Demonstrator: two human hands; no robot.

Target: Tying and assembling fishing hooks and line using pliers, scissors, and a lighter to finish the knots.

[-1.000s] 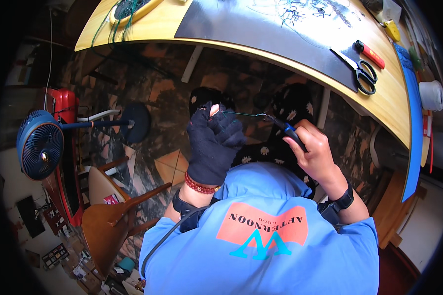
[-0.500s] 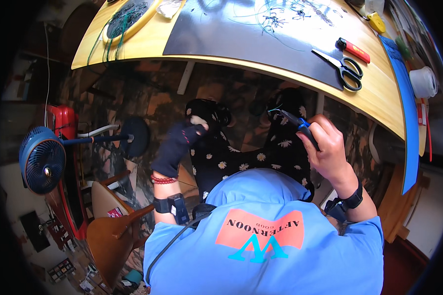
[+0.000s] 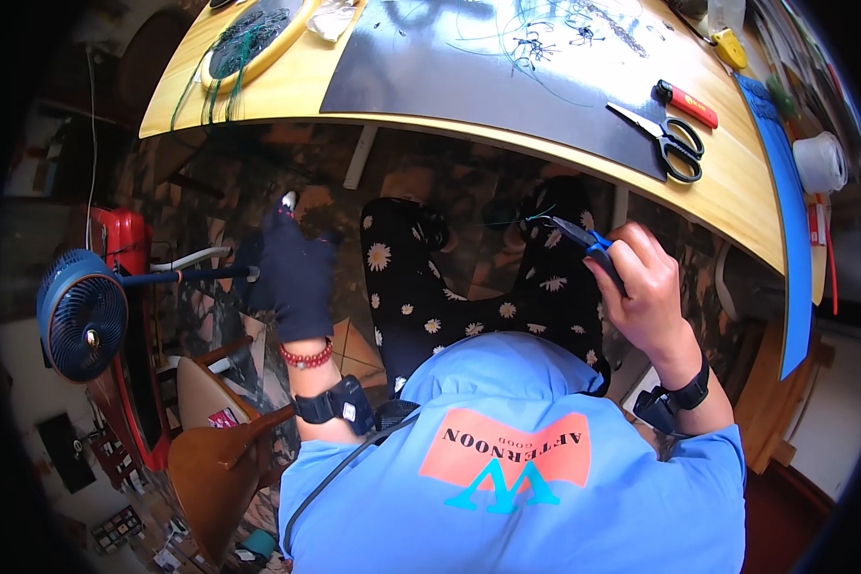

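Observation:
My right hand [image 3: 646,277] is closed round the blue-and-black handles of pliers [image 3: 580,235], whose jaws point left above my right knee. A thin green thread [image 3: 538,217] shows at the jaw tips, and a faint length of it trails left. My left hand [image 3: 299,268], in a black glove with a bare fingertip showing, is over the floor left of my knees. Its fingers look pressed together toward the top; whatever is between them, if anything, is too small to see.
On the table beyond my knees lie black-handled scissors [image 3: 682,148], a red lighter [image 3: 689,103] and a dark mat [image 3: 421,81] with dark green thread scraps. A yellow-rimmed tray [image 3: 222,88] holds more threads. Left stand a blue fan [image 3: 84,311] and a wooden chair [image 3: 210,469].
My left hand has moved left, away from my left knee, and turned so that its fingers point up. The right hand and the pliers have barely shifted.

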